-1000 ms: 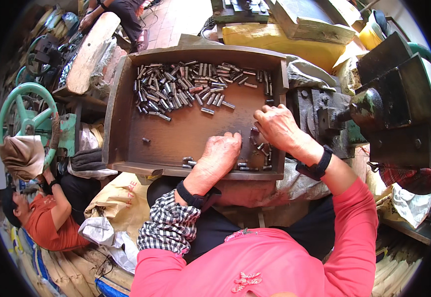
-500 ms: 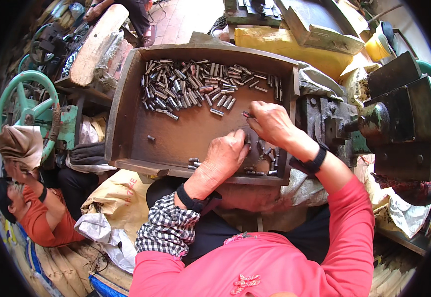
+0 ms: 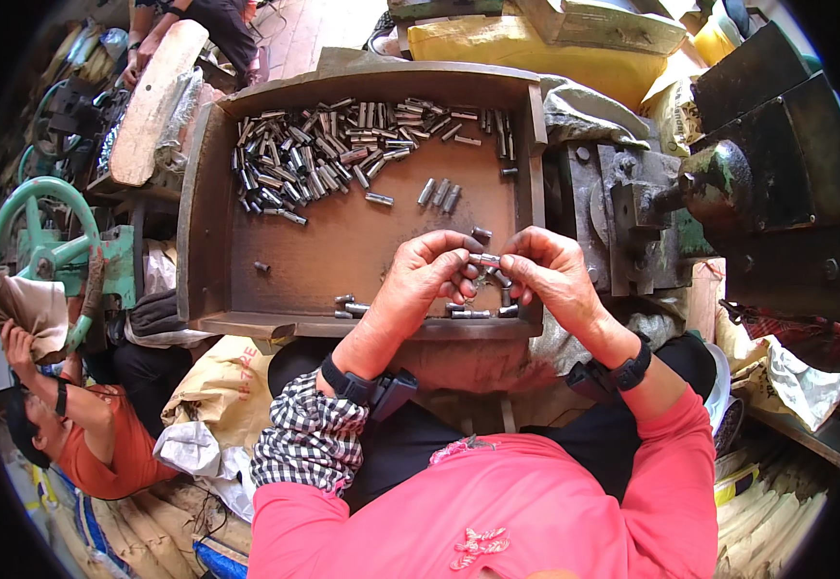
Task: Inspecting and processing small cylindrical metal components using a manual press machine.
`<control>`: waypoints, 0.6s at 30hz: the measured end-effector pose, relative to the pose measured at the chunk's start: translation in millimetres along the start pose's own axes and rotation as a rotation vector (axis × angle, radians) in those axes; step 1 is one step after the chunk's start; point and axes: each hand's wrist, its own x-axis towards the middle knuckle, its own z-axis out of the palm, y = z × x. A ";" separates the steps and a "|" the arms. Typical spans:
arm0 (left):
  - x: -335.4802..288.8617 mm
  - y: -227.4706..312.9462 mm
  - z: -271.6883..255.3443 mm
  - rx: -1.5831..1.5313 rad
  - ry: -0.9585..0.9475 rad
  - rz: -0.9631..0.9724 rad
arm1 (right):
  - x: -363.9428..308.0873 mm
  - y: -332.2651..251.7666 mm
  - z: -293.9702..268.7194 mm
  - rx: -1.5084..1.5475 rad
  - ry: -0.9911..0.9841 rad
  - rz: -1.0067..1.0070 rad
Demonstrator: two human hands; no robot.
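Note:
Both my hands meet over the near right part of a shallow wooden tray (image 3: 209, 217). A small shiny metal cylinder (image 3: 484, 259) is pinched at one end by the thumb and fingertips of my left hand (image 3: 423, 273). My right hand (image 3: 560, 275) grips its other end between thumb and forefinger. Below the hands, several loose metal cylinders (image 3: 471, 314) lie along the tray's near edge, partly covered by the fingers. A heap of similar cylinders (image 3: 294, 159) fills the far left of the tray. Three cylinders (image 3: 441, 194) lie side by side near its middle.
A dark machine (image 3: 729, 193) stands close on the right. To the left are a green handwheel (image 3: 43, 227) and a person in an orange top (image 3: 111, 449) holding a brown cloth. Another person's hands (image 3: 140, 53) show at the far left. A yellow sack (image 3: 536, 48) lies beyond the tray.
My right hand has come down and closed on the cylinder together with my left hand, where the two were apart before. The whole view has shifted slightly, with the tray now further up and left.

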 end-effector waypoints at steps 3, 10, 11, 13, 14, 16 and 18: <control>0.2 0.4 1.2 -0.013 -0.006 -0.010 | -1.7 2.3 -0.3 0.056 0.008 0.006; 1.3 -0.1 2.2 -0.006 -0.001 -0.010 | -1.0 7.6 -1.6 0.204 -0.005 0.044; 1.1 -0.5 2.0 0.003 -0.002 -0.010 | -1.2 7.6 -1.7 0.218 -0.006 0.047; 0.9 -1.1 2.1 0.013 -0.002 -0.012 | -1.0 8.7 -2.8 0.234 -0.008 0.052; 0.8 -0.9 2.5 0.024 0.001 -0.019 | -0.5 8.8 -4.1 0.219 -0.016 0.043; 1.1 -1.1 3.8 0.035 0.004 -0.028 | -0.5 8.4 -4.5 0.205 -0.024 0.035; 1.5 -2.3 5.4 0.061 0.025 -0.017 | -0.9 6.9 -3.0 0.192 0.000 0.026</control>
